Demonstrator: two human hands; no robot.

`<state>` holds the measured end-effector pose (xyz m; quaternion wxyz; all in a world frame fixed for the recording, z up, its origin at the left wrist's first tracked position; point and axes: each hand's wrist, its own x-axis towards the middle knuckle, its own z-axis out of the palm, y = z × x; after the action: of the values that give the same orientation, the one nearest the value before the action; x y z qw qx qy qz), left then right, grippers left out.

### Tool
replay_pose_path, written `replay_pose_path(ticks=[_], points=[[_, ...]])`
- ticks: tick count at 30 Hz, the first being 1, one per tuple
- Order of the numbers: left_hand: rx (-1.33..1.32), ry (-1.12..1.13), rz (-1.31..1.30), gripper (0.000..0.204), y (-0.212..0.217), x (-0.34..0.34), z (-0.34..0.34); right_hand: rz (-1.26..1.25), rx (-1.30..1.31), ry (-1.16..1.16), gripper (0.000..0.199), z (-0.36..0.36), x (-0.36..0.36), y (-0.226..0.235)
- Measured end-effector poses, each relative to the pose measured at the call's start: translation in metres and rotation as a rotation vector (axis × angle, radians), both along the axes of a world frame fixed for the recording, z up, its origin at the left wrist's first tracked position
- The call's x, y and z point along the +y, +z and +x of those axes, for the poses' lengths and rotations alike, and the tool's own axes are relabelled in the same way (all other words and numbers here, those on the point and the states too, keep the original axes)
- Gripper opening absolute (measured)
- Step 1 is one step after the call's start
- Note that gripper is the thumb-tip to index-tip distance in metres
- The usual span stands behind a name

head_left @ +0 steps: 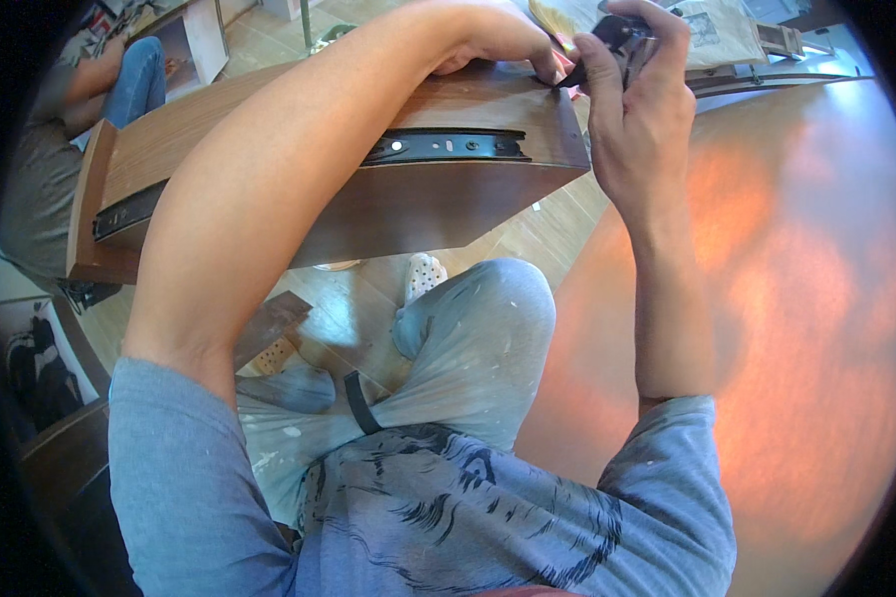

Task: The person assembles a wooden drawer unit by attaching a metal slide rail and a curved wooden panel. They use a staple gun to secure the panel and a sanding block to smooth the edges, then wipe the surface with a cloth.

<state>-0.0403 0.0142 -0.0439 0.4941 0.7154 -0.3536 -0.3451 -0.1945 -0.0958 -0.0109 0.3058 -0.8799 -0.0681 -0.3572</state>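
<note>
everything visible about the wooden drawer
The drawer is brown, wood-grained and boxy, with a broader panel at its left end. A black, metal-looking slide runs along one face, partly behind the left forearm. It spans the view's upper left. The left hand seems to touch its far edge; the right hand holds a dark object nearby.

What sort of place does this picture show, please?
Probably a furniture workshop, though a home room is possible: a brown wooden drawer with a black metal slide rail, a black tool-like object in the right hand, and pale-spotted grey trousers suggest it.
</note>
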Motion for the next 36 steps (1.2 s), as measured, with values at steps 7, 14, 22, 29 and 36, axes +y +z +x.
replay_pose_path(ticks=[7, 14, 22, 29, 36], points=[[-0.023, 0.214, 0.291, 0.037, 0.014, -0.005, -0.011, 0.381, 0.054, -0.111, 0.039, 0.004, -0.007, -0.011], [0.011, 0.172, 0.213, 0.040, 0.012, 0.007, -0.003, 0.499, -0.082, 0.008, 0.039, -0.004, -0.028, -0.001], [-0.032, 0.126, 0.111, 0.045, 0.008, 0.005, -0.005, 0.458, 0.059, 0.009, 0.034, -0.013, -0.012, -0.008], [-0.113, 0.172, 0.110, 0.030, 0.001, -0.002, -0.009, 0.432, -0.011, 0.089, 0.034, -0.008, -0.018, -0.015], [-0.065, 0.038, 0.155, 0.041, -0.006, 0.001, 0.009, 0.551, -0.158, 0.014, 0.031, -0.030, -0.040, -0.025]])
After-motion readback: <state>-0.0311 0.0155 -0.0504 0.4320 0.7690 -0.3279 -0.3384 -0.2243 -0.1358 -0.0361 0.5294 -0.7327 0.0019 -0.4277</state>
